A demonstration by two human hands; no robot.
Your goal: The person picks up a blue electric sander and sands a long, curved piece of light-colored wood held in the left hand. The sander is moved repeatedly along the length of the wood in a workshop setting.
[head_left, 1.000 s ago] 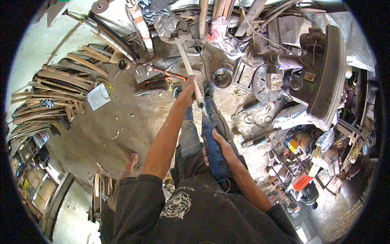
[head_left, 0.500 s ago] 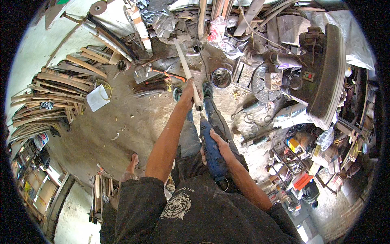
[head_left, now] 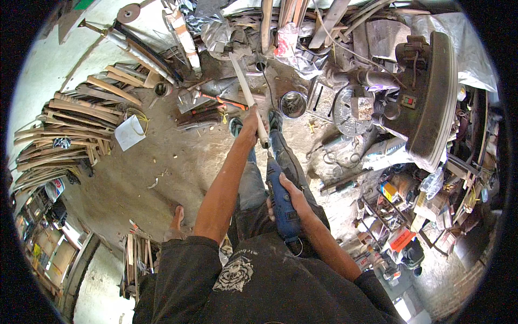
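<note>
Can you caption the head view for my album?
Left fingers grip a pale tapered rod; right fingers hold a blue rotary tool near its end.

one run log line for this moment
left grip: long pale tapered rod | right grip: blue handheld rotary tool | tool tip at rod's near end, contact unclear

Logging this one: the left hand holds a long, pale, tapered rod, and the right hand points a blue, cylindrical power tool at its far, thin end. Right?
Not quite. In the head view, the right hand points the blue, cylindrical power tool at the near, thicker end of the long, pale, tapered rod, not the far one. The left hand does hold the rod.
</note>
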